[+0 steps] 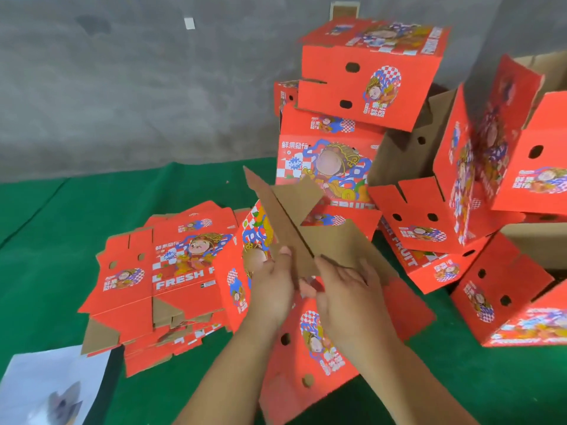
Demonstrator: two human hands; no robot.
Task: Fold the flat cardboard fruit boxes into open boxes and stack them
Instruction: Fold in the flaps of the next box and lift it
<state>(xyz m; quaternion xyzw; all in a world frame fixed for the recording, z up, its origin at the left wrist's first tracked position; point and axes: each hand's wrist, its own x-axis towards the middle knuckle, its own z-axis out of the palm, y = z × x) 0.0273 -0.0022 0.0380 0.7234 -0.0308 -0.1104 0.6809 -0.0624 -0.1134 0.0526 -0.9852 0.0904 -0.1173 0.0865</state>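
Centrally, low in the frame, the left hand (pixel 271 289) and right hand (pixel 340 289) each curl their fingers onto the brown flaps of a half-folded box (pixel 306 342), with flat boxes (pixel 159 280) left and folded boxes (pixel 368 87) piled upper right.

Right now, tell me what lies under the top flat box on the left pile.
Under the top flat box lie more flat boxes, their red and brown edges poking out in front. They rest on the green cloth. Their count and printed faces are covered.
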